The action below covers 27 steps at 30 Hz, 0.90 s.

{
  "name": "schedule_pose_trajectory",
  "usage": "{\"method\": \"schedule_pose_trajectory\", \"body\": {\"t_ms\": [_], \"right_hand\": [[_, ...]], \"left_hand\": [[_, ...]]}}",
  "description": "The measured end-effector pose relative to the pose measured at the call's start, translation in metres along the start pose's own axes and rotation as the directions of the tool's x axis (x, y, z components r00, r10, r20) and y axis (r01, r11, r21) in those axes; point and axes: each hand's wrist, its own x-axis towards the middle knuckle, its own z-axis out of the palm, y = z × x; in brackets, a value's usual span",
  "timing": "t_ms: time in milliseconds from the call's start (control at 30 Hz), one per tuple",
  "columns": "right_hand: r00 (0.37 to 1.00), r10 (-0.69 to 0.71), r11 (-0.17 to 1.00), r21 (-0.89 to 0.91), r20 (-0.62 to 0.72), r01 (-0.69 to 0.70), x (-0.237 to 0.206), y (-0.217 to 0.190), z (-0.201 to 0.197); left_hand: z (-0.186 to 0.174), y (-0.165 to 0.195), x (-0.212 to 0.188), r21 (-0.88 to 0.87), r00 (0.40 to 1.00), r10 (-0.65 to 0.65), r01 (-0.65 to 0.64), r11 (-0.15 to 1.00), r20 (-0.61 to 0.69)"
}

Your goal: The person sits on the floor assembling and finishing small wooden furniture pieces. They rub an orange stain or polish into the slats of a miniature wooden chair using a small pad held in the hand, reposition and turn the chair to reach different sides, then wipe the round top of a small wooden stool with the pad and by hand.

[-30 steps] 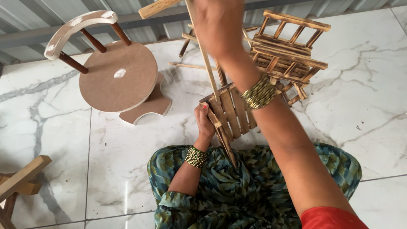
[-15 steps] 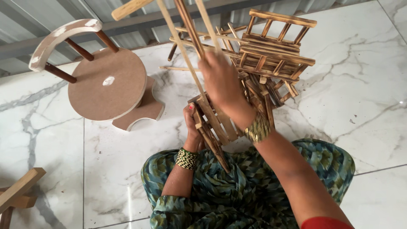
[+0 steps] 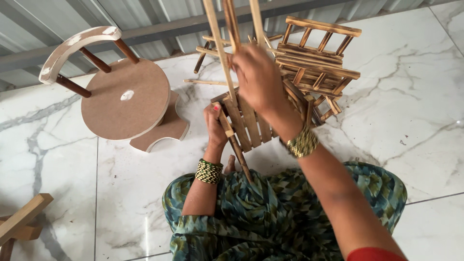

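I sit on a marble floor with a small slatted wooden chair frame (image 3: 246, 121) in front of my lap. My left hand (image 3: 215, 126) grips its left edge, a green bangle on the wrist. My right hand (image 3: 261, 82) is raised over the frame, fingers closed around the long thin wooden sticks (image 3: 231, 24) that rise from it toward the camera. A gold bangle sits on that wrist. Just behind the frame stands a pile of finished small wooden chairs (image 3: 316, 72).
A round brown stool with a curved white-topped backrest (image 3: 121, 99) lies to the left. A wooden piece (image 3: 21, 222) pokes in at the lower left edge. Corrugated metal sheeting (image 3: 145, 19) runs along the back.
My right hand has come down from high above the frame to the sticks just over it. The left hand keeps its hold on the frame's edge.
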Motion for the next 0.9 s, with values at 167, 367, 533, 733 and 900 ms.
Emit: {"method": "schedule_pose_trajectory", "body": {"t_ms": [167,367,533,733,900], "right_hand": [[0.982,-0.035,0.999,-0.034,-0.185,0.03,-0.076,-0.017,0.012],[0.969,0.072,0.996,-0.036,-0.236,-0.083,-0.132,0.018,0.03],[0.98,0.197,0.977,-0.078,-0.036,-0.199,-0.183,0.003,0.036],[0.965,0.26,0.965,0.015,0.026,-0.26,-0.149,-0.006,0.029],[0.986,0.139,0.988,0.082,-0.093,-0.132,-0.079,0.005,0.043]], "left_hand": [[-0.005,0.005,-0.008,-0.012,0.997,-0.002,0.003,1.0,0.081],[-0.004,-0.009,-0.019,0.1,0.993,0.06,-0.07,0.993,0.101],[-0.005,0.021,-0.001,-0.273,0.999,-0.037,0.042,0.961,0.025],[-0.014,0.03,0.001,-0.442,0.996,-0.077,0.091,0.893,0.048],[-0.016,0.002,-0.006,-0.383,0.975,-0.198,0.222,0.897,0.101]]}}
